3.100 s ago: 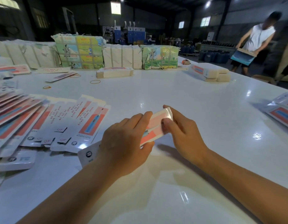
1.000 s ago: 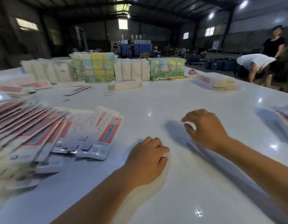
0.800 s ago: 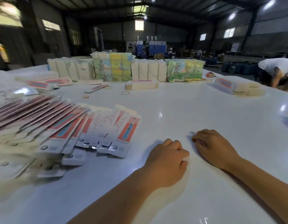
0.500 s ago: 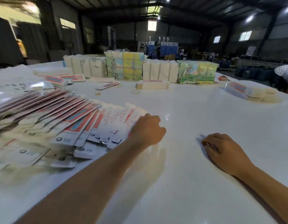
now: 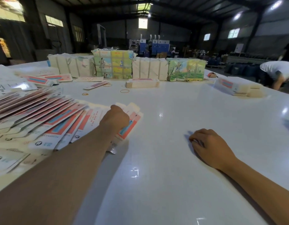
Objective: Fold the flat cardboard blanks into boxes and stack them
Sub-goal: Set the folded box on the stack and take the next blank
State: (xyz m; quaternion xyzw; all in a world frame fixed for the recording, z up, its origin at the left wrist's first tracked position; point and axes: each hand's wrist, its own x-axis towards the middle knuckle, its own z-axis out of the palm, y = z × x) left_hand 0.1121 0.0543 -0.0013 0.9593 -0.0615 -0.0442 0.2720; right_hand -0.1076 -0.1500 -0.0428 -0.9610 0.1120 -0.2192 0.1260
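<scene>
Dim warehouse; white counter fills view; wrapped bundles in row at far edge; fanned flat blanks spread at left; folded boxes stacked far right; left hand fingers curled, resting on rightmost blank, grip hidden, cannot tell; right hand loosely curled on bare counter, holding nothing.

A packing workshop in a dark factory hall — bundled cartons line a wide white desk, blue machines behind.
</scene>
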